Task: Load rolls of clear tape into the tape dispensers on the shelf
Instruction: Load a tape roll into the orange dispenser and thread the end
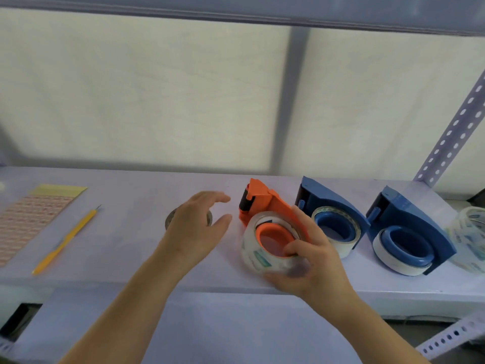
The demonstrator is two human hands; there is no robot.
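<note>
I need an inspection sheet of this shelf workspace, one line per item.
Surface: pale shelf, items on it.
Job's things: orange dispenser with clear tape roll around its hub; two blue dispensers already hold rolls; spare rolls at right edge.
Clutter: yellow knife, label sheet, a roll behind the left hand.
Grippers: left hand open, hovering; right hand grips the clear tape roll.
Cables: nothing seen.
Surroundings: perforated upright, white backing.

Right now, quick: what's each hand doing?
Left hand: open, fingers spread, holding nothing, above the shelf.
Right hand: gripping the clear tape roll on the orange dispenser.
</note>
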